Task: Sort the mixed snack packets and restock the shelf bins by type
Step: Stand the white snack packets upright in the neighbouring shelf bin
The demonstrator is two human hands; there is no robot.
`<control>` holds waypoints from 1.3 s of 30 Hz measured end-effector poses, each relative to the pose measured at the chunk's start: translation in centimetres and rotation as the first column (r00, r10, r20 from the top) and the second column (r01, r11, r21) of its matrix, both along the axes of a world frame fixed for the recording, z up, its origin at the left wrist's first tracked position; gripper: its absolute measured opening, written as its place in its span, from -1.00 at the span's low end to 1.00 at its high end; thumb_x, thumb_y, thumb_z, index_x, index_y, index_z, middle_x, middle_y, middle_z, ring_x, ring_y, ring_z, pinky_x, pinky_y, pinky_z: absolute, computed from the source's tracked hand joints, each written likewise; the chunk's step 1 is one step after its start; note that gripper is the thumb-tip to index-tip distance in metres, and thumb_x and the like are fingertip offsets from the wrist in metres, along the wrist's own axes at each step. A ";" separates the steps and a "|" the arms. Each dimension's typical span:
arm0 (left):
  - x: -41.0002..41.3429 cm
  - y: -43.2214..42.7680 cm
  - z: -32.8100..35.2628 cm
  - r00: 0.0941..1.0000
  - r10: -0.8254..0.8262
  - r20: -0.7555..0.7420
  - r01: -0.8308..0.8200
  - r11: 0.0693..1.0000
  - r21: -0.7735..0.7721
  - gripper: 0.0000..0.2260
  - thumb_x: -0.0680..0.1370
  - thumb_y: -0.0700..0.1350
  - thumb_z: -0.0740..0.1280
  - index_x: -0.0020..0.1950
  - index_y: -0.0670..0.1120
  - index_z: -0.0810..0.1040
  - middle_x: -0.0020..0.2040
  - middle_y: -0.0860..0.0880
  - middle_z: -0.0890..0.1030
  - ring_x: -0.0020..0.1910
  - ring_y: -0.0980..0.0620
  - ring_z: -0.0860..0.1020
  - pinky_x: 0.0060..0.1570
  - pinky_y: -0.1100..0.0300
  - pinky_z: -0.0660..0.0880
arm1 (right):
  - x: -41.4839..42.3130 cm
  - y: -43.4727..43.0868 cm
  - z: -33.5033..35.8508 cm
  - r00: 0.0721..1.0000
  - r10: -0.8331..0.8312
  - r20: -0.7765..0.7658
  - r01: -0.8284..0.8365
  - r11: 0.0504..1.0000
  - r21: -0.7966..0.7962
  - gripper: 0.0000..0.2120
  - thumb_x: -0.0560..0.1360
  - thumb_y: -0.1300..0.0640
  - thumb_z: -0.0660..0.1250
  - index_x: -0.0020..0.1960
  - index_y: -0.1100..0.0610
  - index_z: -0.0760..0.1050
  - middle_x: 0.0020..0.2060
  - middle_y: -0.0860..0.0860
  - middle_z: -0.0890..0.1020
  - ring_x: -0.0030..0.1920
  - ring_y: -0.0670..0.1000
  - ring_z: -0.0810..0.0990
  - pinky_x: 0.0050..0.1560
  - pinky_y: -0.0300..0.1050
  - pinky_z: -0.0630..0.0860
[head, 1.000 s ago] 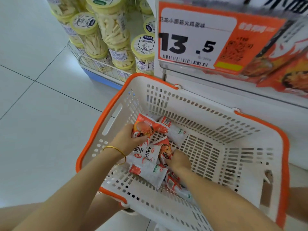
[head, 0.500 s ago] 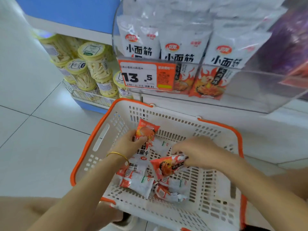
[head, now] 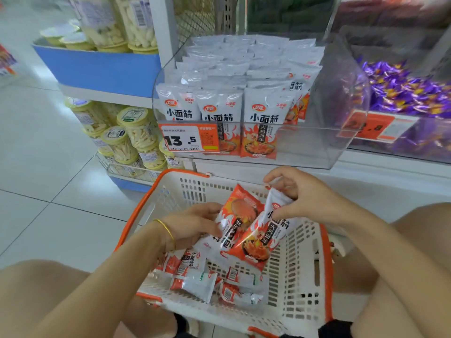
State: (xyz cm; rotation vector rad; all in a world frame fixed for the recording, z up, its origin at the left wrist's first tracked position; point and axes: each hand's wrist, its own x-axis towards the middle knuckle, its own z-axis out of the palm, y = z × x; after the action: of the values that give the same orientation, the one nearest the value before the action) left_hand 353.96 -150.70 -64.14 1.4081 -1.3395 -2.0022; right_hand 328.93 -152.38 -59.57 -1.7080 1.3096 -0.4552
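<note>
Clear plastic shelf bin (head: 341,98): sits on the shelf just behind the basket, holds rows of upright stocked packets (head: 219,111), bears an orange price tag (head: 190,139) at front left. White slotted basket (head: 300,264), orange rim: rests between the knees, contains loose snack packets (head: 195,281) on its floor. Left hand (head: 192,223), gold bangle (head: 167,229) at wrist: grip closed on first packet (head: 238,213), orange end up. Right hand (head: 302,198): grip pinching the white top of second packet (head: 261,242), above the basket, overlapping the first.
</note>
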 end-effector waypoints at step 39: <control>-9.8 -12.7 16.3 0.475 0.306 0.825 0.701 0.436 -0.565 -0.58 0.65 0.09 -0.07 0.50 0.07 0.20 0.55 0.05 0.09 0.52 0.06 0.04 0.48 -0.06 0.00 | -4.4 -12.2 18.9 0.826 -0.156 -0.542 -0.361 0.592 -0.720 -0.77 0.44 0.06 0.43 0.02 0.14 0.50 -0.14 -0.10 0.40 0.03 0.06 0.49 -0.15 -0.10 0.26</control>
State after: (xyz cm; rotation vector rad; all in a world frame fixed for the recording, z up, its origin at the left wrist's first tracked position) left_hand 344.12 -163.43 -47.88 1.6328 -2.5863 -0.0800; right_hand 324.49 -164.56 -40.62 -2.8678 1.4942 -0.5446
